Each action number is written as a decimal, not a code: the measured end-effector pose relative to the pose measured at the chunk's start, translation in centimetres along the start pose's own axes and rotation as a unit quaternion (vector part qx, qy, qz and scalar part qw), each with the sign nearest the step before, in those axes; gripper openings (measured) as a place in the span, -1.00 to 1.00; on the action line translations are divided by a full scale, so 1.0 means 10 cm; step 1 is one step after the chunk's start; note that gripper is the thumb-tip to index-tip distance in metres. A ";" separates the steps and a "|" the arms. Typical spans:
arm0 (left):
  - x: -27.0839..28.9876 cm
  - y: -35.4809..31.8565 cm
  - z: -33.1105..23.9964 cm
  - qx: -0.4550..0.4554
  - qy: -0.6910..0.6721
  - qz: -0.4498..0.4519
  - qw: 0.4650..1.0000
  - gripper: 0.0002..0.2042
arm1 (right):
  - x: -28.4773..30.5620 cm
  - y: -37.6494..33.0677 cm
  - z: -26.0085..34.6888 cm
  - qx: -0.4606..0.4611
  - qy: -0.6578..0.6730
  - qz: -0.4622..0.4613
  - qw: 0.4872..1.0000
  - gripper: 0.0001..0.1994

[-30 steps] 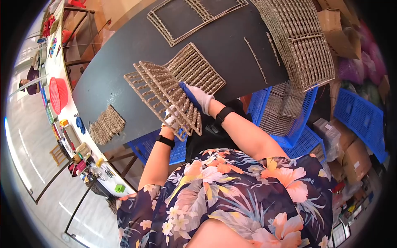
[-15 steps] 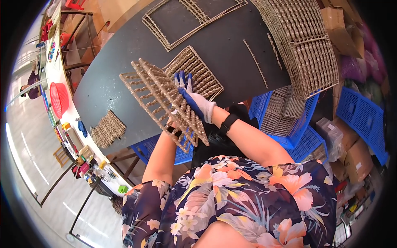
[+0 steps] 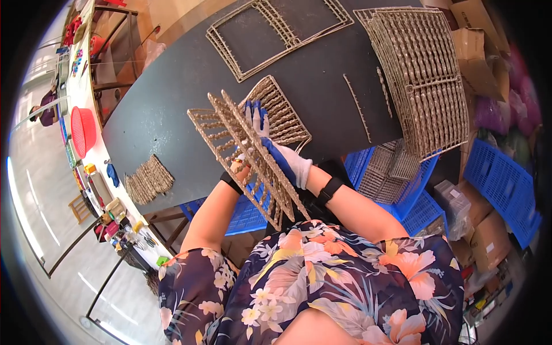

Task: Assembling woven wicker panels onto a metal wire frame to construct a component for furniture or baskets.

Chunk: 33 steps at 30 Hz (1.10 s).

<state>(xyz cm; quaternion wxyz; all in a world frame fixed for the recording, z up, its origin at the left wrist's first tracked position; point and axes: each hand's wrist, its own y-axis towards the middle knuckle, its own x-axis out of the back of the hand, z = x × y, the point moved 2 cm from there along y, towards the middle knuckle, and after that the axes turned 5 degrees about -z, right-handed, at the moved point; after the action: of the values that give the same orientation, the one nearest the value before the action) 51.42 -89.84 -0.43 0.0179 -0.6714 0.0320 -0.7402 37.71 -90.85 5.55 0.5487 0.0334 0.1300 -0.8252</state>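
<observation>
Risking a slip or a snag

Standing the fanned woven panels up at a tilt — laying the gloved right hand along their right side, mostly open and stretched out, not visibly curling round an edge. Hiding the left hand largely behind the weave, left of the right hand, so leaving its grip impossible to tell. Possibly risking a slide or twist, from steadying with a flattened palm. Perhaps also risking a snag, from resting the right hand on rough weave, or a knock against the flatter woven panel just beyond it on the dark table — likelier if tipping too far forward.
</observation>
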 end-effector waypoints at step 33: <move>0.58 0.12 0.03 0.012 -0.115 0.183 0.976 0.10 | 1.01 -0.90 1.06 -0.189 0.454 -0.286 0.822 -0.57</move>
<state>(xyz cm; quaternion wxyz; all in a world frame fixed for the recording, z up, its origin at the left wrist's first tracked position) 51.15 -91.44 5.32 0.1644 -0.7348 0.1431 -0.6423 26.45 -99.32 15.38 0.1629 0.2612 0.5217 -0.7956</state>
